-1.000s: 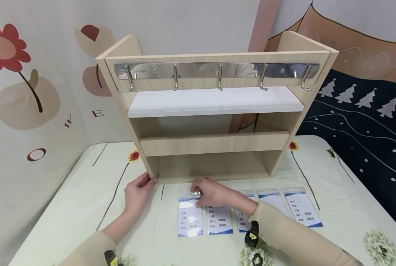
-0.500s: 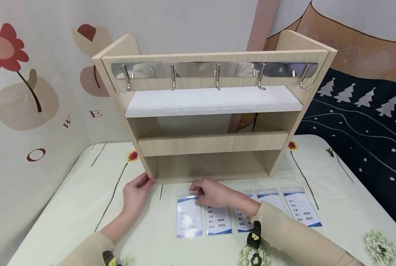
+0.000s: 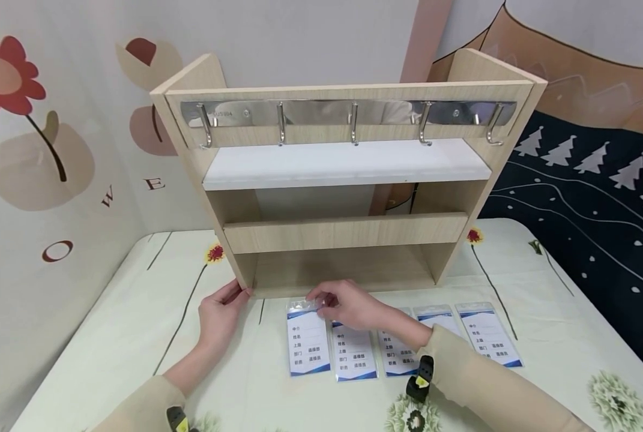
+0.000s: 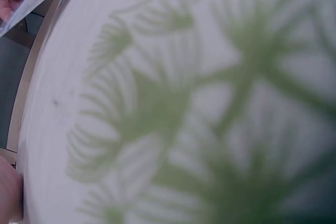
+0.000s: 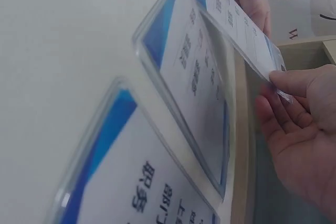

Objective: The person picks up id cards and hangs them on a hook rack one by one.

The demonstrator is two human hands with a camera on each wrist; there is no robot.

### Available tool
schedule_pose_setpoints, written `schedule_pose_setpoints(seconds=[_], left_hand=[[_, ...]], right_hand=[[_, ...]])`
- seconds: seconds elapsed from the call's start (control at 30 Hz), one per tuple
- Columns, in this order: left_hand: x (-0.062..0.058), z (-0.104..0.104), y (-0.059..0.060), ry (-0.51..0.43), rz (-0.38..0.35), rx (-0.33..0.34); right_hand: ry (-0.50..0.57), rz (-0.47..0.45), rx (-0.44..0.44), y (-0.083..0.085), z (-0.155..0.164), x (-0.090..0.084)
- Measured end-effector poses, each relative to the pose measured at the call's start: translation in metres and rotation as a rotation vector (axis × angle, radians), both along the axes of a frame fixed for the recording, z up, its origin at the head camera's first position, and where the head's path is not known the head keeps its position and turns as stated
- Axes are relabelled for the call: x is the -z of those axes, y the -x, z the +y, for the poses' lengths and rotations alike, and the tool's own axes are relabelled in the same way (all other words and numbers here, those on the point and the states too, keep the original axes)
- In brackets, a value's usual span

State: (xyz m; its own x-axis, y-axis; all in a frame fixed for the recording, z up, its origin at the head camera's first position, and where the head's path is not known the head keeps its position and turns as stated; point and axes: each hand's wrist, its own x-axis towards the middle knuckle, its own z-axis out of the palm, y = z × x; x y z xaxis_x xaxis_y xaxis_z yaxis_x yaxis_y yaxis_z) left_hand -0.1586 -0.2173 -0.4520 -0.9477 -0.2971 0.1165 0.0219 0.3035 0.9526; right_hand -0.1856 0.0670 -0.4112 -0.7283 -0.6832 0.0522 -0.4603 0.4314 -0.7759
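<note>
A row of several clear badge sleeves with blue-edged printed cards lies on the tablecloth in front of a wooden shelf rack (image 3: 348, 231). My right hand (image 3: 318, 304) pinches the top edge of the leftmost card sleeve (image 3: 307, 343). In the right wrist view this sleeve (image 5: 236, 30) is tilted up off the cloth, held between thumb and fingers (image 5: 294, 85). It hangs above the second sleeve (image 5: 197, 82). My left hand (image 3: 225, 307) rests with relaxed fingers against the rack's lower left corner.
The rack carries a steel hook rail (image 3: 348, 114) over a white shelf (image 3: 348, 165). More sleeves (image 3: 489, 333) lie to the right. The flower-printed tablecloth (image 3: 137, 312) meets patterned wall hangings at the left and back. The left wrist view is mostly blurred cloth (image 4: 199, 119).
My right hand has lifted the top of the leftmost sleeve and drawn it slightly towards the rack, so the card's print now faces up clearly. My left hand has stayed put.
</note>
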Motion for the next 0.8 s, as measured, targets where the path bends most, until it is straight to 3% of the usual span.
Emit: schedule_pose_setpoints(seconds=[0.53, 0.8], left_hand=[[0.002, 0.000, -0.003, -0.007, -0.023, -0.066], [0.001, 0.002, -0.003, -0.016, -0.006, -0.081]], right_hand=[[0.117, 0.003, 0.000, -0.006, 0.009, -0.018], [0.188, 0.195, 0.011, -0.002, 0.013, -0.032]])
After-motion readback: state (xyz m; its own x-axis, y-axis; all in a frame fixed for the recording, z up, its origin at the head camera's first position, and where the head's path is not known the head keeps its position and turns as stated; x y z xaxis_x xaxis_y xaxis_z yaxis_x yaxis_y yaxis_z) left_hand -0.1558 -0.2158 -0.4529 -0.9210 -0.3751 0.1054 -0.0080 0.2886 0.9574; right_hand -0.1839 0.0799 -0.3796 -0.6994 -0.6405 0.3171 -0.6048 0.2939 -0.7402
